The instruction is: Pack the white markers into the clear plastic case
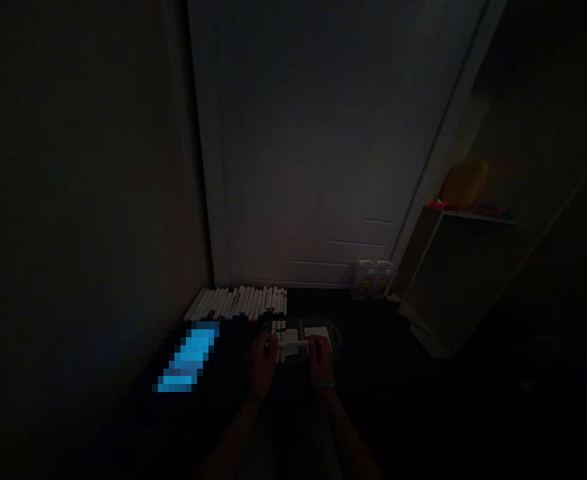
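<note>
A white marker (293, 343) lies crosswise between my two hands, roughly level. My left hand (263, 352) is closed on its left end, and the fingers of my right hand (319, 352) pinch its right end. Beneath them is a clear plastic case (337, 341), lying open with a handle at its right side. Several white markers (278, 327) sit upright side by side in the left part of the case. Pale flat pieces show in its middle and right parts; the dimness hides what they are.
A long row of white markers (243, 303) lies behind and left of the case. At the left glows a blurred blue screen (188, 357). Two clear containers (373, 279) stand by the white door (313, 147). A cabinet (453, 280) is at the right.
</note>
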A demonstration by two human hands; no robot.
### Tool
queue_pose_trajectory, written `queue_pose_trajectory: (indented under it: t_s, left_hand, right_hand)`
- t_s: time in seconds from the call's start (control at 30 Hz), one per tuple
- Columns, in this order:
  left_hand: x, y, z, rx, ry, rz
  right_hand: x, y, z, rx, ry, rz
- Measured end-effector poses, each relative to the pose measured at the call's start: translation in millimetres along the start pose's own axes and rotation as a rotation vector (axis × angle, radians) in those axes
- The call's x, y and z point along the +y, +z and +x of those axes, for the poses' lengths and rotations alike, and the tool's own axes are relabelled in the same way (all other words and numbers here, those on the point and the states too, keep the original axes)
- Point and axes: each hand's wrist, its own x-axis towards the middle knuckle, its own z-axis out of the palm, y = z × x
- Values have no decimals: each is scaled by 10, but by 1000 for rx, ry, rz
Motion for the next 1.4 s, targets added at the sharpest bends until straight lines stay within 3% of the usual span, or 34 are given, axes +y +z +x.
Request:
queue_pose_trajectory:
  t_s: [0.47, 1.4]
  left_hand:
    - [3, 12, 6, 32, -5, -56]
    - [26, -27, -3, -17, -76, -125]
  right_hand:
    - [-12, -13, -3, 4, -13, -68]
    - [-27, -10, -9, -6, -10, -36]
